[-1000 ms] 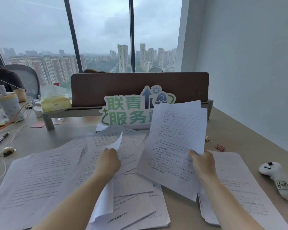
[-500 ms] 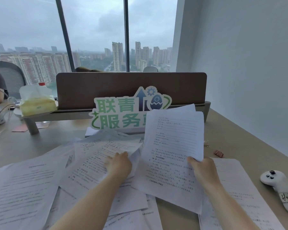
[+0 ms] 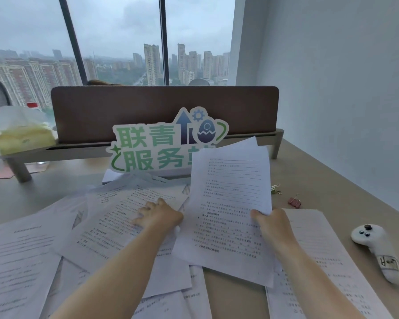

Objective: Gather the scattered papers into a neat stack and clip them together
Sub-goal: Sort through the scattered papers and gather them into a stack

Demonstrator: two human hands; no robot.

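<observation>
Several printed white papers (image 3: 21, 256) lie scattered and overlapping across the beige desk (image 3: 320, 180). My right hand (image 3: 271, 223) grips the right edge of a thin stack of sheets (image 3: 228, 203), tilted up off the desk. My left hand (image 3: 158, 216) rests palm down, fingers spread, on a loose sheet (image 3: 115, 217) in the middle of the pile. Another sheet (image 3: 320, 268) lies flat under my right forearm. A pink binder clip (image 3: 294, 202) and a green and gold one (image 3: 275, 189) sit on the desk to the right of the held stack.
A green and white cut-out sign (image 3: 161, 146) stands against a brown divider (image 3: 164, 107) behind the papers. A white hand controller (image 3: 378, 249) lies at the right. A tissue pack (image 3: 23, 134) sits on the shelf at left. A grey wall runs along the desk's right side.
My left hand let go of the curled sheet it was lifting and moved forward, landing flat on the middle papers. The right hand kept its hold on the raised stack.
</observation>
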